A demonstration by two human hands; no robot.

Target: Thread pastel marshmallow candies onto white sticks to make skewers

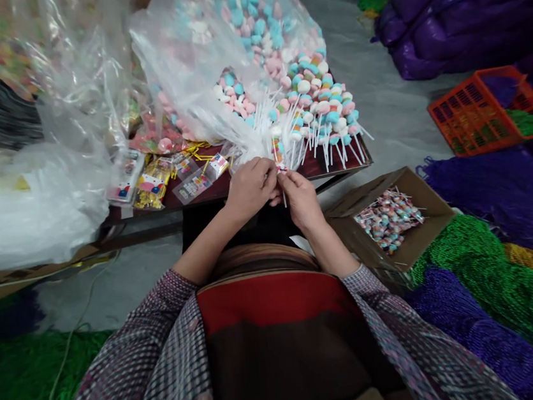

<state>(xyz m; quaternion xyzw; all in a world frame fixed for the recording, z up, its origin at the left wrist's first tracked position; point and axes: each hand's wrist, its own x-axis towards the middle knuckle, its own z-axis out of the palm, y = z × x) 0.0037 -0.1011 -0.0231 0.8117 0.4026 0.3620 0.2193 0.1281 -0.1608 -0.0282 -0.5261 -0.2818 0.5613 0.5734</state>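
A marshmallow candy stick in a clear wrapper (277, 150) stands upright between my two hands at the table's front edge. My right hand (303, 201) pinches it below the candy, and its white stick pokes out under the fingers. My left hand (251, 187) is closed at the wrapper's neck, with fingertips meeting the right ones; what those fingers grip is too small to make out. Just beyond lies a pile of marshmallow sticks (328, 106) in pink, white and blue. Gold twist ties (198, 151) and small printed packets (195, 185) lie left of my hands.
Big clear bags of marshmallows (250, 19) cover the table's back. White plastic bags (31, 207) fill the left. On the floor at right are an open cardboard box (339, 208) of wrapped sticks, an orange crate (459, 117), and purple and green strands (507, 288).
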